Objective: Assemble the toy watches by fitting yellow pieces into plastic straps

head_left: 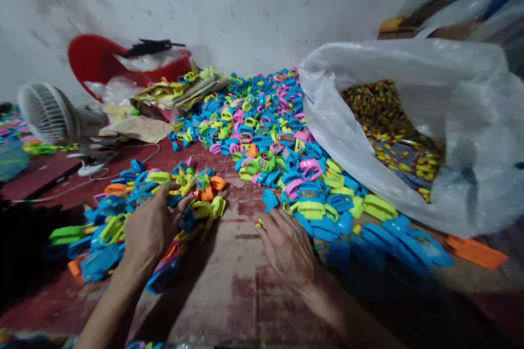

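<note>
Left hand (pixel 149 226) is touching a smaller heap of watch-like plastic toys (pixel 100 262).
Right hand (pixel 289 248) is holding a small yellow piece (pixel 259 223) beside the larger heap (pixel 262 131).

Wht. desk fan (pixel 51 114), L side, on small stand; pale cable (pixel 139 145) curled across tabletop (pixel 241 305) nr. its base. Tabletop red, paint worn thru in patches. Behind fan — red plastic item (pixel 88 62), rounded edge up, poss. chair or tub; black object (pixel 153 46) lay atop, crumpled clear plastic (pixel 118 90) beside. Tan sheet (pixel 141 128), creased, lay in front. Dk. red slab (pixel 41 174) at far L. Back wall (pixel 245 5) pale, stained. Upper R: stacked stuff (pixel 470 22) — too blurred to ID, yellow bit (pixel 391 24) at its edge.
</note>
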Demonstrator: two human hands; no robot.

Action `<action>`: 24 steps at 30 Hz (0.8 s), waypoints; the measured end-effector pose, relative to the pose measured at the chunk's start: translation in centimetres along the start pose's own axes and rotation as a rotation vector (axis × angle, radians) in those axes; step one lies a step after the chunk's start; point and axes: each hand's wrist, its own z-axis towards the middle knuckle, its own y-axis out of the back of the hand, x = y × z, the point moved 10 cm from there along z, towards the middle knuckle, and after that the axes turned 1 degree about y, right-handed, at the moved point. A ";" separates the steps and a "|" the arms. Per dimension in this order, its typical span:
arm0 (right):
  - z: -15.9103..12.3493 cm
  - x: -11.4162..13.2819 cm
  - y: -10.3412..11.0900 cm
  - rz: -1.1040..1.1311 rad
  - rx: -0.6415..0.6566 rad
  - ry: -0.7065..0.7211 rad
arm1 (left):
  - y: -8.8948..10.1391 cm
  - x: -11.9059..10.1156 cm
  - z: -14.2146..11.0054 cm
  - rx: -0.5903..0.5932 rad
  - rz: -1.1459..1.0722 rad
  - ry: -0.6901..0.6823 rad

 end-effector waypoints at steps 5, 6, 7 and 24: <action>0.8 0.3 -2.3 -0.497 -0.151 0.241 | 0.4 -1.4 3.8 -0.181 0.436 -0.078; 0.8 0.2 -2.6 -0.538 -0.163 0.253 | 0.2 -2.4 4.0 -0.213 0.455 -0.118; 0.9 0.2 -2.9 -0.570 -0.166 0.261 | -0.4 -3.6 4.1 -0.211 0.449 -0.165; 0.8 1.3 0.1 -0.213 -0.275 0.293 | -11.4 -13.3 9.4 0.138 0.053 -0.386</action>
